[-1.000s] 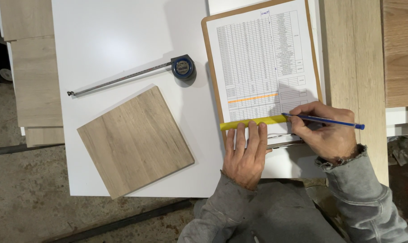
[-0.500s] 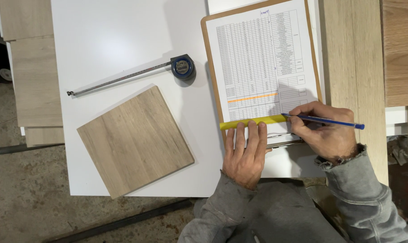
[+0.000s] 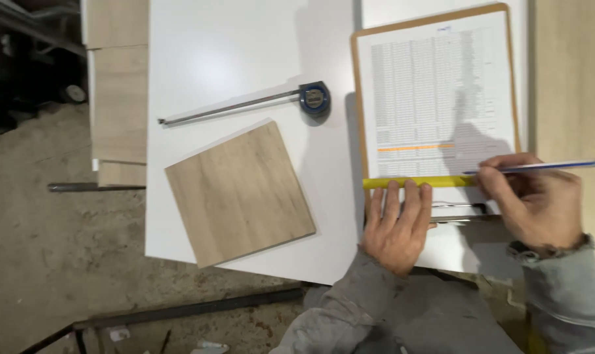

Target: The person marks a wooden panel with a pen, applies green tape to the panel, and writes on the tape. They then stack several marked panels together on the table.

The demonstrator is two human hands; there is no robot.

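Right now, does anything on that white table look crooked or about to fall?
The square wooden panel lies turned askew to the white table, and its lower corner juts slightly past the table's front edge. The tape measure has its blade left pulled out. Nothing looks spilled or damaged.
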